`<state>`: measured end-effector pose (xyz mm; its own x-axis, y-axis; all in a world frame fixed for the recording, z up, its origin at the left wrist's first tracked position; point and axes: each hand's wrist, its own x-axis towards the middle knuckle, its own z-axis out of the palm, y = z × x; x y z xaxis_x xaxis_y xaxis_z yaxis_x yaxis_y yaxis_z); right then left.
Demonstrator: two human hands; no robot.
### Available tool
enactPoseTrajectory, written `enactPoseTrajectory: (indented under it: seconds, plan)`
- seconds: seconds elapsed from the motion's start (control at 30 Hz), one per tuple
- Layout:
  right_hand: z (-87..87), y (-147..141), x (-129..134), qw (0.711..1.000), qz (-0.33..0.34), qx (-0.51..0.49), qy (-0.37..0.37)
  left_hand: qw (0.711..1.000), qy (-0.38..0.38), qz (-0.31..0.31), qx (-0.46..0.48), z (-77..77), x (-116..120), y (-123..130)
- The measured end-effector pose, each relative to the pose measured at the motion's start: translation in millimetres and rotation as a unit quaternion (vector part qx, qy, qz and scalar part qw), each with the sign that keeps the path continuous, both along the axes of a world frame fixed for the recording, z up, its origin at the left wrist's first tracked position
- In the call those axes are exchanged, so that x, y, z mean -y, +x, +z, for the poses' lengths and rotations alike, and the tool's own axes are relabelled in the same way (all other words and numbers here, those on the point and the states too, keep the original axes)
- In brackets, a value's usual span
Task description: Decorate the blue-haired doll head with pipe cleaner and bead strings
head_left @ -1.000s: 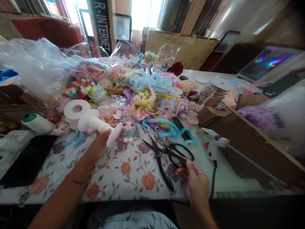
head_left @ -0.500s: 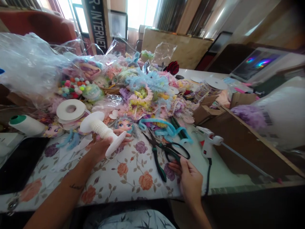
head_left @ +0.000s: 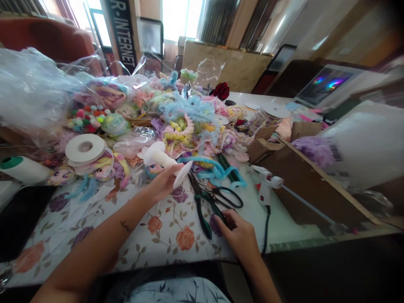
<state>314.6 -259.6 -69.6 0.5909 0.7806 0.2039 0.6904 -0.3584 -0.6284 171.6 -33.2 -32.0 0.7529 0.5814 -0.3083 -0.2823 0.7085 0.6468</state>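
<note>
My left hand (head_left: pixel 164 183) is closed around a white spool (head_left: pixel 164 161) wound with a string of small beads. The spool is tilted, and a loose strand of beads hangs below it onto the flowered cloth (head_left: pixel 142 235). My right hand (head_left: pixel 235 227) has its fingers curled on a green handle of the pliers (head_left: pixel 205 206), whose jaws point away from me. Black scissors (head_left: pixel 229 197) lie beside the pliers, partly under them. A doll head (head_left: pixel 154 168) lies behind the spool, partly hidden by it.
A heap of pastel trims and dolls (head_left: pixel 189 109) fills the back. A glue gun (head_left: pixel 265 183) and a cardboard box (head_left: pixel 315 185) stand at the right. White ribbon roll (head_left: pixel 85 148), thread cone (head_left: pixel 23 168) and black tablet-like object (head_left: pixel 25 219) are at the left.
My left hand has carried the spool to the right, nearer the pliers' jaws. My right hand has moved from the scissors' side onto the pliers' handle. The view has shifted slightly.
</note>
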Motion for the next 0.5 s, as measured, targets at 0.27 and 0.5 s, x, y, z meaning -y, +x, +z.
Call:
enactPoseTrajectory:
  seconds: [0.27,0.5]
  plan:
    - [-1.3,15.9,-9.4,0.993,0.056,0.100,-0.016,0.999,0.031,0.041,-0.018,1.9,1.2,-9.9]
    - [-7.6,19.7,-24.9,0.984,0.047,0.167,-0.034,0.996,0.053,0.072,-0.021,0.3,-9.6,-17.3]
